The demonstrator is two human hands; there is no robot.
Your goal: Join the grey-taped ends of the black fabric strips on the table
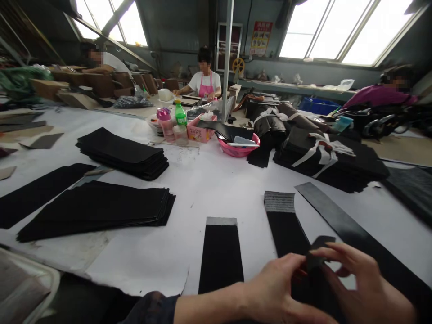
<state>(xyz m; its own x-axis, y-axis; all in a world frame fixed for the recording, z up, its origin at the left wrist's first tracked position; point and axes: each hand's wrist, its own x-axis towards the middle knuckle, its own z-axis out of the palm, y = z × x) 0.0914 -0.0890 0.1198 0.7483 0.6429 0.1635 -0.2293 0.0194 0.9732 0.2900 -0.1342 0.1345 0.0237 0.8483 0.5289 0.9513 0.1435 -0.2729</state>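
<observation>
At the lower right, my left hand (273,288) and my right hand (367,283) meet at one black strip of sheet material (320,288). Its upper end is folded over between the fingers of both hands, which pinch it. Just beyond them lies another black strip with a grey ribbed end (280,204), partly hidden by the hands. To the left of my left hand, a flat black strip with a pale grey end band (221,252) rests on the white table covering. A long dark strip (337,216) runs diagonally past my right hand.
Two stacks of black panels, a far stack (118,150) and a near stack (101,204), lie on the left. A pink basket (238,150) and green bottle (180,114) stand further back. A tied black bundle (330,157) sits at right. Several people work beyond.
</observation>
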